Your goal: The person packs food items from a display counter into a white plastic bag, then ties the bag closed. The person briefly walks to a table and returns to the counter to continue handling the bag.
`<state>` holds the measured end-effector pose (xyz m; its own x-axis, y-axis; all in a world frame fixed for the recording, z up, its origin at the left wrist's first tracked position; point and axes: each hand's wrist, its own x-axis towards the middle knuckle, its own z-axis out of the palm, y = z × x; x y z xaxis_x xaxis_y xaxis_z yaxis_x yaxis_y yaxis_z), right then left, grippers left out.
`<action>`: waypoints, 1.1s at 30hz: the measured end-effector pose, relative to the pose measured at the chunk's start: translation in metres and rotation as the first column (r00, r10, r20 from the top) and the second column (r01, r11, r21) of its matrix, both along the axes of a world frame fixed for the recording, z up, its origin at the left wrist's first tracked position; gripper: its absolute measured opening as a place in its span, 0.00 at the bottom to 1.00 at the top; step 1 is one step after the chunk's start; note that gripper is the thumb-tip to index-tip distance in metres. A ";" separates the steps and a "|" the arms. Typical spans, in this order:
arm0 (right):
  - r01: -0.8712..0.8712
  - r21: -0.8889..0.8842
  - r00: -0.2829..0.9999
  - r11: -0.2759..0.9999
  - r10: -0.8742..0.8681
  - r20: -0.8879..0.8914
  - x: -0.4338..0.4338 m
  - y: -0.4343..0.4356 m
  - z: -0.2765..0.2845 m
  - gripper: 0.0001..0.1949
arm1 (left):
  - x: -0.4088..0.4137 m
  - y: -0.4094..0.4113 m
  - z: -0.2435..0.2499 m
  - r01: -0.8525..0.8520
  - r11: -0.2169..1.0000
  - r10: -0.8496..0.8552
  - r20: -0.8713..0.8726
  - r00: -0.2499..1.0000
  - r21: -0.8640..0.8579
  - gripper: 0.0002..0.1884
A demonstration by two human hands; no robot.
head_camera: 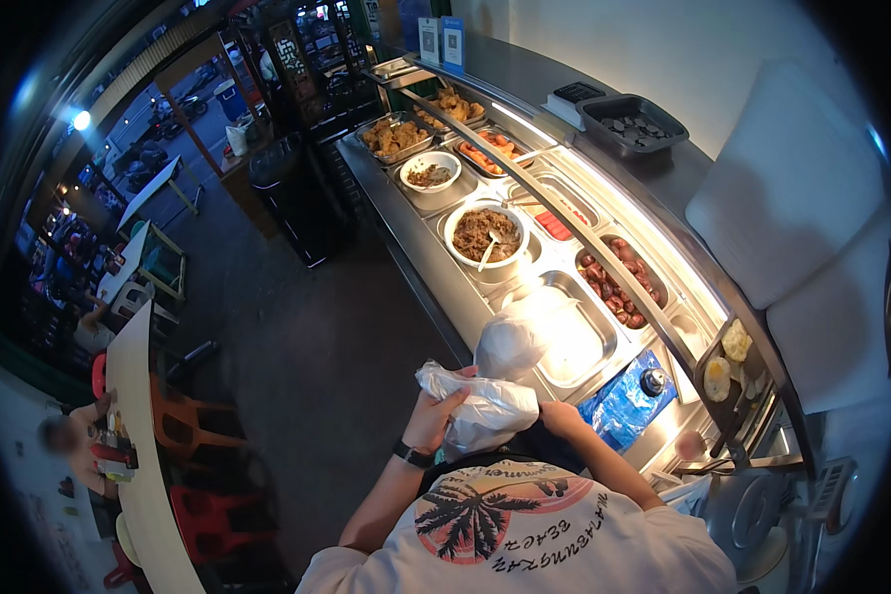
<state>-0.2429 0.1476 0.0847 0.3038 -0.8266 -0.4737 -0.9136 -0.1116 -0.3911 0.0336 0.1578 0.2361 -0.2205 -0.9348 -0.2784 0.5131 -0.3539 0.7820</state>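
My left hand point(438, 416), with a dark watch on its wrist, grips a crumpled white plastic bag point(494, 405) in front of my body. At the bag's right edge is my right hand point(562, 418), fingers curled; whether they pinch the plastic is hidden. Just beyond stands a rounded, filled white plastic bag point(508, 345) at the counter's edge. Beside it a steel food pan point(609, 334) glares under the light. A blue plastic packet point(631, 405) with a dark round-topped object point(653, 382) on it lies right of the pan.
The steel counter point(408, 230) holds bowls of minced food point(488, 234), red sausages point(620, 282) and fried pieces point(395, 137). A glass guard's metal rail point(557, 200) crosses above. Fried eggs point(717, 377) sit at right. Chairs point(193, 419) and a seated person point(82, 445) are at left.
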 end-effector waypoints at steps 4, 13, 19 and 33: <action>0.164 -0.046 0.945 0.985 -0.144 0.293 -0.010 -0.015 0.021 0.13 | -0.006 -0.002 0.012 0.023 0.997 -0.017 0.081 0.997 -0.073 0.17; 0.247 -0.046 0.536 0.968 -0.097 0.839 0.052 0.006 0.199 0.24 | -0.033 -0.003 0.035 0.054 0.972 0.013 0.278 0.961 -0.229 0.17; 0.260 -0.158 0.555 0.953 -0.014 0.832 0.059 0.010 0.199 0.19 | -0.039 0.001 0.031 -0.008 0.965 0.107 0.364 0.925 -0.262 0.13; 0.186 0.131 0.246 0.974 -0.176 0.953 0.065 0.007 0.197 0.11 | -0.041 -0.002 -0.010 0.151 0.944 0.104 0.699 0.708 -0.293 0.25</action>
<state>-0.1781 0.1542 0.2813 0.3717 -0.9269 0.0519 0.1261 -0.0050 -0.9920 -0.0075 0.1554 0.2261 -0.1046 -0.9926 -0.0614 -0.2301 -0.0359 0.9725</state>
